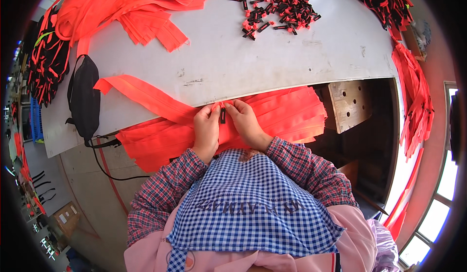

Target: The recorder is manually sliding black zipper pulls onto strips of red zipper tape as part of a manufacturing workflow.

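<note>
At the table's near edge, my left hand (206, 128) and my right hand (247, 125) meet with thumbs and forefingers pinched. Between them is the end of a red zipper tape (146, 97), which runs off to the left over the tabletop. A black zipper pull (223, 116) hangs down between my fingertips. The small slider at its top is mostly hidden by my fingers. Both hands grip the end of the tape, one on each side of the pull. Beneath them, across my lap, lies a thick bundle of red zipper tapes (287, 114).
Loose black-and-red zipper pulls (275, 4) lie heaped on the white table (233, 63). More red tapes (131, 4) pile up at far left, beside a black pouch (85, 94) with a cord. Red strips (412, 97) hang at right. A wooden board with holes (349, 104) sits under the tabletop.
</note>
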`<state>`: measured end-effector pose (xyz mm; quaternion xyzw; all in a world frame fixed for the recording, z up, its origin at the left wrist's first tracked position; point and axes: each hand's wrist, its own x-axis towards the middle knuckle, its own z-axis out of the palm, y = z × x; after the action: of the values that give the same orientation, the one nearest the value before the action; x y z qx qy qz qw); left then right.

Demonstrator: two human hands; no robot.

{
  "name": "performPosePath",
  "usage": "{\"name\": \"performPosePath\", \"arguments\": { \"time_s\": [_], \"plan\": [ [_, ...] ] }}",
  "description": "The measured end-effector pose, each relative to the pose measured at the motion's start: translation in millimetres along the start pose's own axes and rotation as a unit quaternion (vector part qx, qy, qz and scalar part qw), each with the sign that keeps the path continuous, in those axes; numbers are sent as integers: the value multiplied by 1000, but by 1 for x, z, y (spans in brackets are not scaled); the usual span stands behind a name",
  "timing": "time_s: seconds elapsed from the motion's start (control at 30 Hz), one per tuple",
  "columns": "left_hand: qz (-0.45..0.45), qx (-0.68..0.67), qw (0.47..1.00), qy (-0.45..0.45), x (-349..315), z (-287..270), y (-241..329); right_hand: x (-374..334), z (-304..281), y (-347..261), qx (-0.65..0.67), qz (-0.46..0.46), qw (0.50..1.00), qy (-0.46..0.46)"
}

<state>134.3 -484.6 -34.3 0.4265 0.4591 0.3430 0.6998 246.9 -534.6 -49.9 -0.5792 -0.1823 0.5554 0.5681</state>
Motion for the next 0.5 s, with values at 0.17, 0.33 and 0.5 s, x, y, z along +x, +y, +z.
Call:
{"name": "performPosePath", "arguments": {
  "time_s": [0.17, 0.33, 0.5],
  "plan": [
    [-26, 8, 1000, -13, -6, -4, 11, -10, -6, -6, -3, 48, 999, -13],
    [-64, -38, 996, -43, -6, -9, 12, -9, -1, -4, 9, 44, 999, 11],
    [-52, -19, 998, -32, -1, -6, 4, -7, -1, -5, -23, 32, 999, 7]
  ]
}}
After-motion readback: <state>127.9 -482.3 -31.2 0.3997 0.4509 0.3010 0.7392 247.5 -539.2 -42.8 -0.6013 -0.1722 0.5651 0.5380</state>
